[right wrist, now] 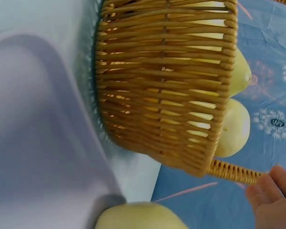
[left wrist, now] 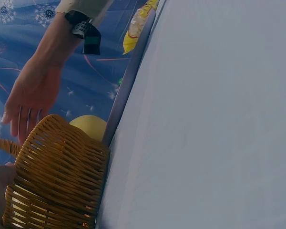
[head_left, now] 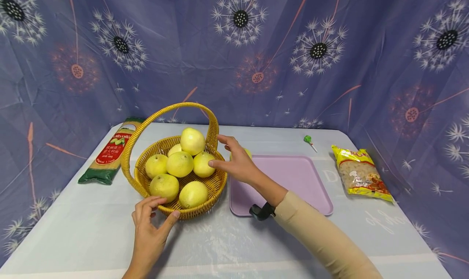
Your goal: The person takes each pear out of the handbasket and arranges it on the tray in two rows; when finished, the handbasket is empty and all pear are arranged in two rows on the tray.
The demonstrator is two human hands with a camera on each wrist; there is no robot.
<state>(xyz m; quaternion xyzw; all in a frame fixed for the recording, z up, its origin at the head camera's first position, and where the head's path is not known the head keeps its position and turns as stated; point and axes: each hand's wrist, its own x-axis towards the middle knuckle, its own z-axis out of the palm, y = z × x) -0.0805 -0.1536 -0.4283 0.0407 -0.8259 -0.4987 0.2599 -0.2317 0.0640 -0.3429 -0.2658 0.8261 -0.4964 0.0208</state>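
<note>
A woven wicker basket (head_left: 172, 214) with a tall arched handle (head_left: 128, 157) stands left of the middle of the table. Several yellow-green grapefruits (head_left: 180, 164) are piled in it, one (head_left: 192, 141) on top. At the near rim my left hand (head_left: 150, 226) grips the basket, its fingertips over the edge beside a grapefruit (head_left: 164, 187). My right hand (head_left: 238, 161) reaches to the basket's right side, fingers extended near the handle's base and holding nothing. Behind it, another grapefruit (right wrist: 139, 217) sits at the corner of a lilac tray (head_left: 286, 181), mostly hidden in the head view.
On the far left, a green-and-red pasta packet (head_left: 111, 151) lies beside the basket. A green lollipop (head_left: 307, 139) lies behind the tray. To the right is a yellow bag (head_left: 360, 173) of pale food pieces. A dandelion-patterned curtain (head_left: 176, 59) hangs around the table.
</note>
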